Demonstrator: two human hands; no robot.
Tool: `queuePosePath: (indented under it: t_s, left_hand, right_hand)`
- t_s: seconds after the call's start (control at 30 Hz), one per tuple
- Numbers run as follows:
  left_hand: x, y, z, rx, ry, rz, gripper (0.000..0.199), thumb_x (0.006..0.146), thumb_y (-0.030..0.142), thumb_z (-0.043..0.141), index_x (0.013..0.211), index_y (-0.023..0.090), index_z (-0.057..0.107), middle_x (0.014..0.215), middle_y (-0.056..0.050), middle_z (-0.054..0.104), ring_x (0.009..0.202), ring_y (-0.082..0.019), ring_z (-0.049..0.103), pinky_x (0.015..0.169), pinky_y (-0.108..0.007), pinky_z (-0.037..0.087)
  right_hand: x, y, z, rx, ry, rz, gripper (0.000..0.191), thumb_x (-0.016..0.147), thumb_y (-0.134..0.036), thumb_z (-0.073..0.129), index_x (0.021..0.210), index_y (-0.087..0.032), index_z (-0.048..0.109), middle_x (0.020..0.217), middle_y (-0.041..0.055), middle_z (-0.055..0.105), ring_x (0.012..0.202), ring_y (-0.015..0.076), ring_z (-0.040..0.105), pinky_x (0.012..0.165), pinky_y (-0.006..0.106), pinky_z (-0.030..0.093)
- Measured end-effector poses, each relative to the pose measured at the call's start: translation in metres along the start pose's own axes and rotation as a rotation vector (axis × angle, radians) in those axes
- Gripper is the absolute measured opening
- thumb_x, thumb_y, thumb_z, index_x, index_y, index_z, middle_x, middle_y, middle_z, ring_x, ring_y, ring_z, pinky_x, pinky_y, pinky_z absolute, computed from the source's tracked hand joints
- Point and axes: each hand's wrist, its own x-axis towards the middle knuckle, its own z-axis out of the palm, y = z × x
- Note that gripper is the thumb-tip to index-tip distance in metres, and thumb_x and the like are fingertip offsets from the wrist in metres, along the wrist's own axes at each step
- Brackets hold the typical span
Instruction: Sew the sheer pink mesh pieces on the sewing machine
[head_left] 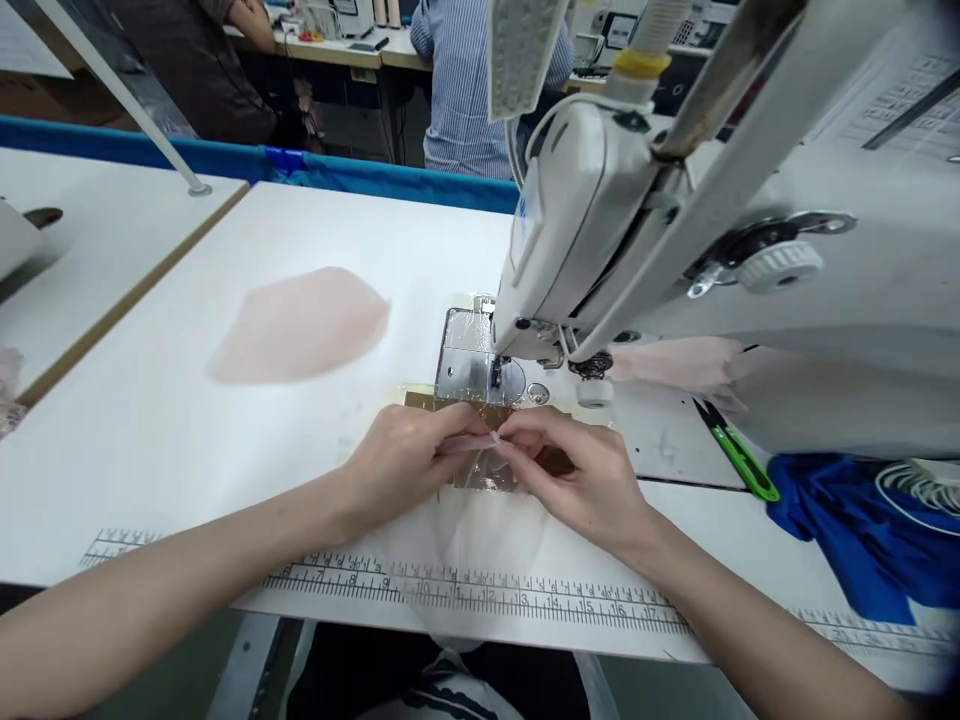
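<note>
My left hand [405, 455] and my right hand [574, 470] meet in front of the needle of a white sewing machine [600, 230]. Both pinch the top edge of a thin, sheer pale fabric piece [487, 545] that hangs toward me over the table edge. The fingertips touch just short of the metal needle plate [469, 365]. A brown strip [559, 460] lies under the fabric beside my right hand.
A stack of pale pink fabric pieces [300, 325] lies to the left on the white table [150, 420]. Green thread snips [739, 455] and blue cloth [862, 530] sit at right. A printed ruler [480, 590] runs along the front edge. Two people sit beyond the blue divider [360, 175].
</note>
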Motion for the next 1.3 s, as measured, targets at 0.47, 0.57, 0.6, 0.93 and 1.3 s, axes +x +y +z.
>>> queuePosePath:
  t_s: [0.47,0.57,0.6,0.93,1.3]
  left_hand:
    - [-0.002,-0.001,0.000,0.118,-0.016,0.088,0.017,0.100,0.030,0.050,0.093,0.019,0.062,0.068,0.005,0.070,0.051,-0.007,0.058,0.048,-0.020,0.044]
    - [-0.002,0.000,0.000,0.139,0.025,0.138,0.015,0.100,0.028,0.051,0.094,0.019,0.061,0.071,0.005,0.071,0.052,-0.007,0.060,0.051,-0.021,0.048]
    - [-0.002,0.000,0.000,0.143,0.040,0.155,0.014,0.100,0.028,0.052,0.094,0.019,0.061,0.071,0.004,0.072,0.052,-0.007,0.061,0.051,-0.021,0.048]
    - [-0.001,-0.002,-0.003,0.219,0.110,0.275,0.013,0.097,0.027,0.058,0.088,0.017,0.058,0.062,0.006,0.067,0.047,-0.006,0.057,0.049,-0.020,0.048]
    - [-0.002,0.001,0.002,0.105,0.116,0.283,0.008,0.096,0.023,0.058,0.100,0.018,0.063,0.070,0.006,0.072,0.051,-0.006,0.062,0.052,-0.020,0.048]
  right_hand:
    - [-0.001,0.003,-0.003,-0.086,-0.102,-0.007,0.010,0.090,-0.014,0.054,0.097,-0.022,0.055,0.069,-0.0044,0.057,0.058,0.0090,0.054,0.050,0.020,0.045]
    - [0.000,0.002,-0.003,-0.082,-0.112,-0.019,0.010,0.089,-0.014,0.053,0.097,-0.021,0.055,0.067,-0.0051,0.055,0.056,0.0083,0.052,0.050,0.020,0.044]
    - [0.000,0.003,-0.003,-0.075,-0.112,-0.033,0.010,0.090,-0.014,0.052,0.097,-0.020,0.055,0.069,-0.0044,0.057,0.057,0.0084,0.053,0.050,0.020,0.045]
    - [0.000,0.006,-0.004,-0.248,0.024,-0.278,0.017,0.093,-0.011,0.055,0.104,-0.021,0.063,0.075,-0.0009,0.072,0.057,0.0096,0.063,0.050,0.022,0.050]
    - [0.000,-0.001,-0.020,-0.654,0.028,-0.766,0.014,0.083,-0.006,0.068,0.088,-0.018,0.071,0.073,0.0021,0.073,0.061,0.0137,0.067,0.048,0.025,0.056]
